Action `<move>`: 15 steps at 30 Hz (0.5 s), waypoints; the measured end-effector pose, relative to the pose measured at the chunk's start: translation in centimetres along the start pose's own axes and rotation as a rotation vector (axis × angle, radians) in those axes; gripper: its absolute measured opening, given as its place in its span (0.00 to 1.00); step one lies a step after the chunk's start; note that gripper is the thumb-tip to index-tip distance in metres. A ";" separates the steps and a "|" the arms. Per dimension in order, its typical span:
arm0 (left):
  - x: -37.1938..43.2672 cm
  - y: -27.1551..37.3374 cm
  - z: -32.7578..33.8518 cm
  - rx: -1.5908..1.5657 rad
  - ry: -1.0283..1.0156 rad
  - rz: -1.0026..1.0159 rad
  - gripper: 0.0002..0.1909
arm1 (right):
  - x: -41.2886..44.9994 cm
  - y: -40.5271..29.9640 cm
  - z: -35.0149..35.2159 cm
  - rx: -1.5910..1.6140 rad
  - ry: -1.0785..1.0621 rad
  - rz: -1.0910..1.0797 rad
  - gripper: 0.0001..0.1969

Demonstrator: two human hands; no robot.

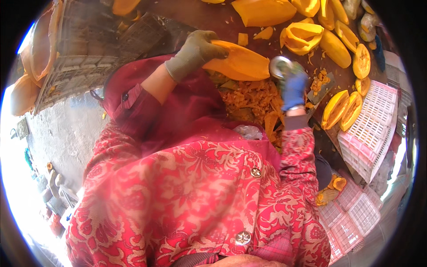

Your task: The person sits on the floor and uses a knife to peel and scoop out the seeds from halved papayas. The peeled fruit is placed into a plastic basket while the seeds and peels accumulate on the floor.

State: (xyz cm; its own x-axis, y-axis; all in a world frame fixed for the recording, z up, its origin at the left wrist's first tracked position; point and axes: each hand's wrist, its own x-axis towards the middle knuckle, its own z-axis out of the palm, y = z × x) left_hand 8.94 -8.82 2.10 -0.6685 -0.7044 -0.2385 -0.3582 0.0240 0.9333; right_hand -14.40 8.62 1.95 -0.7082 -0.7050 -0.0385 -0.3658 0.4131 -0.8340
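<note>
My left hand (201, 50), in a grey-green knit glove, grips one end of a long peeled pumpkin piece (242, 63). The piece lies across above a heap of orange pumpkin scraps (252, 100). At its far end, my right hand (294, 85) wears a blue glove and holds a round metal tool (279, 66), blurred, perhaps a ring scraper. The tool is right beside the cut end; whether it touches I cannot tell. A clear plastic bag (248, 131) sits at the near edge of the scraps.
Peeled pumpkin pieces (302, 36) and halves with seeds (335, 110) lie on the brown table (213, 16). A pale plastic crate (370, 120) stands at right, another crate (350, 213) lower. A large crate (86, 43) with pumpkin shells (41, 46) is at left. A flat blade (322, 88) bears pulp.
</note>
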 end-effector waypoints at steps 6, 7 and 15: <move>-0.1 0.0 -0.9 -0.013 0.077 -0.017 0.23 | 0.2 0.9 0.8 -0.191 -0.079 0.273 0.12; 0.1 0.0 -1.3 0.010 0.091 0.039 0.23 | 0.5 1.4 -1.2 -0.129 0.095 0.452 0.11; -0.6 1.7 -0.7 0.265 0.079 0.100 0.24 | 1.5 1.5 1.5 -0.204 -0.280 0.129 0.11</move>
State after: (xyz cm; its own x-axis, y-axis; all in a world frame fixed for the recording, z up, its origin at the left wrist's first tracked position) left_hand 9.18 -8.90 4.05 -0.6596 -0.7424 -0.1176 -0.4578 0.2727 0.8462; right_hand -15.08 7.31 -0.23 -0.5735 -0.7588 -0.3089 -0.4176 0.5951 -0.6867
